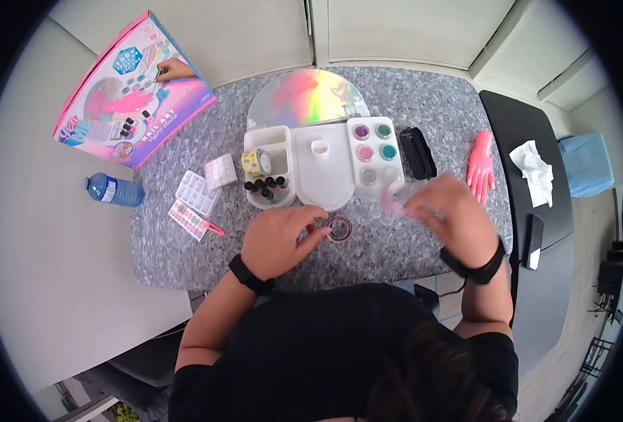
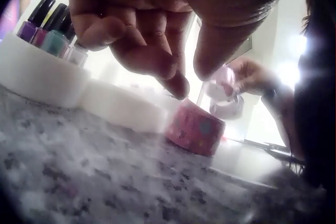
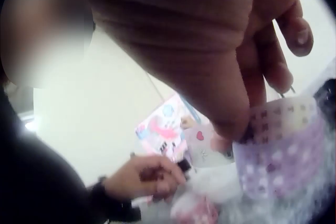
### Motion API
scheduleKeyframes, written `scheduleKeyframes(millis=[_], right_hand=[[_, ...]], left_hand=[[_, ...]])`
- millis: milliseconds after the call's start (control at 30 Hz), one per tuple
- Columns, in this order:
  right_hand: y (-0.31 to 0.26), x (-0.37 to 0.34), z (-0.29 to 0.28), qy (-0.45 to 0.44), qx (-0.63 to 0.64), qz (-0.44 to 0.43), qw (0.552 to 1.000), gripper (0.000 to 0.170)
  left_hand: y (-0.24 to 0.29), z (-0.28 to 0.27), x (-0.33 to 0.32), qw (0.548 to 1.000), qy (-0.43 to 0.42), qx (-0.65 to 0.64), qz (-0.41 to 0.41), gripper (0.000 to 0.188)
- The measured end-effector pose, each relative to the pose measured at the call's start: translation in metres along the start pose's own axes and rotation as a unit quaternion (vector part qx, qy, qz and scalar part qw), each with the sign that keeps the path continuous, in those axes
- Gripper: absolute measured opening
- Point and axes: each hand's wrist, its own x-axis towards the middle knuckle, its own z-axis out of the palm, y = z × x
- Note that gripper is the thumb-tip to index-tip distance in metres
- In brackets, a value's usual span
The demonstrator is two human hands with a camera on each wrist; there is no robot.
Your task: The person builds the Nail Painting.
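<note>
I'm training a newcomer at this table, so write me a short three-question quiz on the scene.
1. What does the right hand hold?
A) a water bottle
B) a purple roll with pale dots
C) a black case

2. True or false: the pink model hand lies left of the white tray, next to the picture box.

3. Fill in the colour: the yellow patterned roll sits just beyond a group of small bottles with ____ caps.

Key: 1. B; 2. False; 3. black
</note>
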Motion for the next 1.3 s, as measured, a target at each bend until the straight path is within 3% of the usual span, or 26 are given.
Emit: scheduleKeyframes(millis=[100,267,333,367,433,467,633,833,1000,1300], right_hand=[[0.003,-0.017,0.041,-0.06,-0.045,-0.022,0.997,0.012],[0.004,-0.023,0.054,-0.041,-0.083,-0.022,0.995,0.011],[-0.009,-0.016,0.049,-0.025,-0.075,-0.032,0.996,0.012],[-0.018,-0.011,0.046,-0.003,-0.06,-0.067,0.996,0.013],[-0.029,-0.004,0.05,0.02,-0.043,-0.103,0.994,0.014],[-0.032,-0.002,0.053,0.013,-0.041,-0.133,0.99,0.017],[-0.031,0.005,0.066,0.001,-0.083,-0.169,0.982,0.022],[-0.025,0.004,0.083,-0.025,-0.147,-0.108,0.983,0.024],[-0.025,-0.002,0.096,-0.044,-0.107,-0.073,0.991,0.023],[-0.02,-0.01,0.099,-0.053,0.004,-0.033,0.998,0.018]], left_hand=[[0.003,0.001,0.002,1.0,-0.003,-0.006,0.015,0.021],[0.01,-0.001,0.007,1.0,-0.012,-0.008,0.017,0.03],[0.02,-0.003,0.013,0.994,0.05,-0.01,0.1,0.034],[0.021,-0.005,0.014,0.994,0.049,-0.01,0.098,0.034],[0.022,-0.009,0.015,0.984,-0.011,0.006,0.176,0.031],[0.021,-0.005,0.014,0.981,0.01,0.026,0.191,0.029],[0.01,-0.008,0.007,0.98,0.027,0.103,0.169,0.026],[0.002,-0.008,-0.001,0.981,0.024,0.136,0.138,0.026],[-0.007,-0.001,-0.004,0.979,-0.005,0.152,0.137,0.026],[-0.007,0.004,-0.003,0.992,-0.014,0.06,0.11,0.025]])
